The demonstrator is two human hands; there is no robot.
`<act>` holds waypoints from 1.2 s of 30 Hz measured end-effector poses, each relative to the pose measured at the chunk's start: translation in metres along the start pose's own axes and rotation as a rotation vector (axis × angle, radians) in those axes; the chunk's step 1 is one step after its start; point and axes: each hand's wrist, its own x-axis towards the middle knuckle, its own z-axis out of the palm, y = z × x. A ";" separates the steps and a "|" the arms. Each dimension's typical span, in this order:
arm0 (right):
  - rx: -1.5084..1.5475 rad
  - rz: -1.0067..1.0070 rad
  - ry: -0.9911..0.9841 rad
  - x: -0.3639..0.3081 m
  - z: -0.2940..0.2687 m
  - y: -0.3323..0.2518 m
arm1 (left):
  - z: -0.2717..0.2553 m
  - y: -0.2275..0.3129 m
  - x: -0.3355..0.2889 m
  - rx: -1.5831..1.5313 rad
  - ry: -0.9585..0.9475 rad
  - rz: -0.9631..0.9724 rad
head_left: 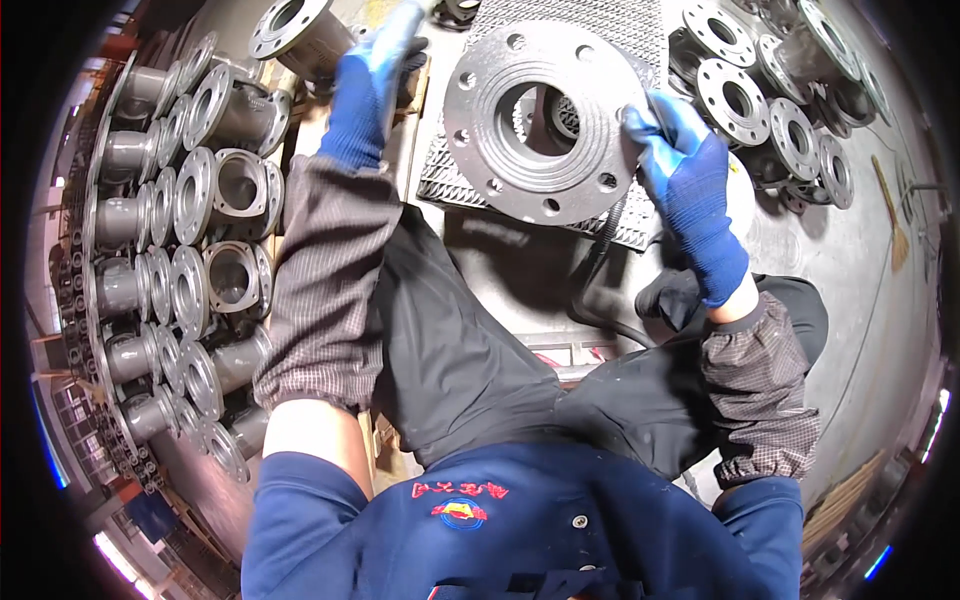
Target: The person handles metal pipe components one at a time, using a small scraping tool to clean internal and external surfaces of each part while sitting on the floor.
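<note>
A grey flanged metal casting (475, 130) rests in front of me on a perforated metal plate, its round flange with bolt holes facing up and a wide bore at its middle. My right hand (690, 165), in a blue glove, grips the flange's right rim, with the thumb on the top face. Farther left, my left hand (372, 85), also gloved, is off this flange with its fingers stretched away from me, slightly blurred. Beside that hand stands another flanged casting (318, 45); whether the two touch is hidden.
Rows of flanged castings (230, 190) line the left side. More castings (735, 100) stand at the far right. The perforated plate (440, 175) lies under the work, and a dark hose (592, 285) curves below it. A broom (893, 225) lies on the right-hand floor.
</note>
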 end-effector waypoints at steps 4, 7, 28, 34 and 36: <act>0.157 0.018 -0.060 0.004 0.001 -0.002 | 0.039 -0.047 -0.001 0.311 -0.110 0.502; 0.241 -0.140 -0.053 0.002 -0.013 0.031 | 0.066 -0.039 -0.011 -0.103 -0.146 -0.005; -0.163 0.227 -0.097 -0.007 -0.009 0.074 | 0.085 0.020 -0.063 0.245 -0.088 0.216; -0.088 0.201 -0.096 -0.001 -0.004 0.069 | 0.087 0.015 -0.054 0.270 -0.071 0.221; 0.039 0.126 -0.030 0.003 -0.003 0.068 | 0.088 0.018 -0.048 0.212 -0.059 0.120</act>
